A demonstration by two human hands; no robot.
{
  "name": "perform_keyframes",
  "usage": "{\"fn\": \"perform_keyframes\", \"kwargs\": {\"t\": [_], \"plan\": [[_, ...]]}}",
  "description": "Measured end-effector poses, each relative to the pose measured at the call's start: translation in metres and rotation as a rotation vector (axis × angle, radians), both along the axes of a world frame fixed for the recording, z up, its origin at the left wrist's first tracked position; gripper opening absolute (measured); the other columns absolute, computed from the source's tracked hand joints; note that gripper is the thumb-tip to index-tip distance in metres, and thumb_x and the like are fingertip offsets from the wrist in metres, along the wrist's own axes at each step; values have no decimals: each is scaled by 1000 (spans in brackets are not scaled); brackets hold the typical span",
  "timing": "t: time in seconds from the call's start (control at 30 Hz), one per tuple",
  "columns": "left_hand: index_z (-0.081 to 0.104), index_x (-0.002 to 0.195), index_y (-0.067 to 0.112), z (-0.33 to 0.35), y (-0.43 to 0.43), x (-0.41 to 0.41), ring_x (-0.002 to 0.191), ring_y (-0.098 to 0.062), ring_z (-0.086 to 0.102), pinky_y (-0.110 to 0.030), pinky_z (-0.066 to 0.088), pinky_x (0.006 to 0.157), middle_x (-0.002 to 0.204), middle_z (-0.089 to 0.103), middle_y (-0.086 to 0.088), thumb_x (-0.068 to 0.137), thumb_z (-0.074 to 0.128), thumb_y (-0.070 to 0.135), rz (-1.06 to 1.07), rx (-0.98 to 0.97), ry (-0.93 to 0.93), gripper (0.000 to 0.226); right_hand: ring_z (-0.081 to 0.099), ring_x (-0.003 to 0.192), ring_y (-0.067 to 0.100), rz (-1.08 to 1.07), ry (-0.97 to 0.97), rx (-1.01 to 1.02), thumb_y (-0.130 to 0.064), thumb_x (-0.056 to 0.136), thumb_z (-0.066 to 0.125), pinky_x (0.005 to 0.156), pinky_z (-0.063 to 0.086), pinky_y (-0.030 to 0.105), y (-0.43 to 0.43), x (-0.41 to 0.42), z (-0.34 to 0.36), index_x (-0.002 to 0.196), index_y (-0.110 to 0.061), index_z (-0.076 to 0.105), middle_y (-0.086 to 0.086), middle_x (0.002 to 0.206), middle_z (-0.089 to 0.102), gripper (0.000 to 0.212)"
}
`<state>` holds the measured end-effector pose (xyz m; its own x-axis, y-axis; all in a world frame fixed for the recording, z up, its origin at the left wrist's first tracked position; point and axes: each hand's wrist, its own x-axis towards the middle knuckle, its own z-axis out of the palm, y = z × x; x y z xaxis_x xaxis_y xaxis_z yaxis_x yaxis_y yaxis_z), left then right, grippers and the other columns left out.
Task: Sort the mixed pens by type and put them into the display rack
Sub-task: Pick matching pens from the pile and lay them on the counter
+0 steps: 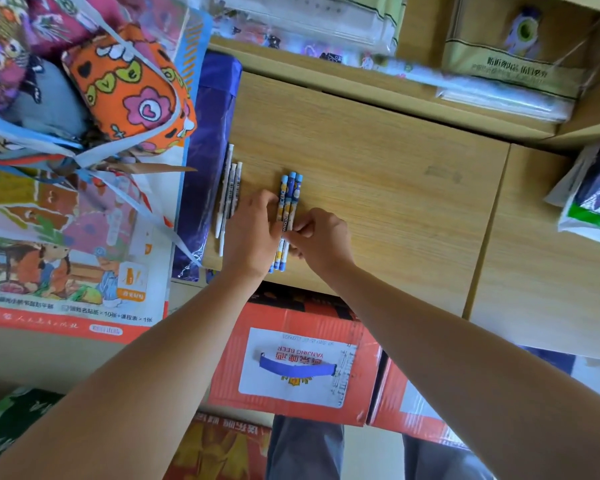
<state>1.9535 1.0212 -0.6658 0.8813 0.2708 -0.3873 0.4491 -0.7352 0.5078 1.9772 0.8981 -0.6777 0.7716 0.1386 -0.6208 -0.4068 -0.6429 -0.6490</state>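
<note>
Left hand (253,233): fingers curled against the left side of the blue pens (289,202), thumb touching the barrels, holding them from that side
Right hand (321,237): fingertips pinch the same bundle from the right, about halfway along its length
Blue pens: three, with blue caps and yellow cartoon print, pressed side by side between the two hands; they lie flat on the worktop (378,168) near its front edge, caps pointing to the back edge, lower tips close to the front edge
White pens (230,192): a small group lying parallel to the blue ones, along the left edge of the worktop, just beside the left hand and apart from the blue bundle
Purple pack (212,150): glossy wrapping, touching the left edge of the worktop, right beside the white pens
Orange pouch (129,88): fabric, flower and heart pattern, beyond the back-left corner, on a heap of other printed fabric items
Red carton (291,358): below the front edge, between the forearms, white label with a blue strip
Clear plastic packs (499,88): on the ledge behind the back edge, blurred
</note>
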Motion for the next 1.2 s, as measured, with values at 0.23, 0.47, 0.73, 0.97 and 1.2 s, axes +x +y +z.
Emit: {"fn": "perform_keyframes", "kwargs": {"t": [0.23,0.47,0.73,0.97,1.2], "plan": [[57,114,14,20,-18,2,89,-25,58,-35,42,66,107,56,-7,91,57,20,-35,125,-81,23,65,57,18,40,31,92,-12,85,67,58,51,30,-44,7,13,84,-14,60,-7,67,63,7],[59,99,20,47,-115,34,80,-19,59,-32,45,68,92,55,4,95,48,23,-343,-33,7,12,64,60,14,-13,13,64,-15,93,58,51,44,14,-170,17,44,92,-11,64,4,76,68,7],[61,116,16,51,-313,39,111,-21,53,-37,46,90,117,57,-2,94,52,21,-715,-160,122,24,57,47,10,-275,-50,-104,-5,90,56,51,45,19,-384,-7,58,85,-6,64,9,67,65,10],[34,146,20,29,-458,19,148,-23,12,-33,25,114,160,15,-8,93,55,29,-982,6,184,58,66,75,26,-331,-80,-399,-17,89,58,70,51,35,-537,-44,45,96,-19,63,-1,84,66,9],[28,147,19,28,-515,7,147,-33,8,-38,29,112,161,-2,-10,95,52,29,-913,260,319,58,64,91,32,-244,-102,-565,-23,92,54,70,49,35,-611,-29,45,114,-19,61,8,99,70,23]]}}
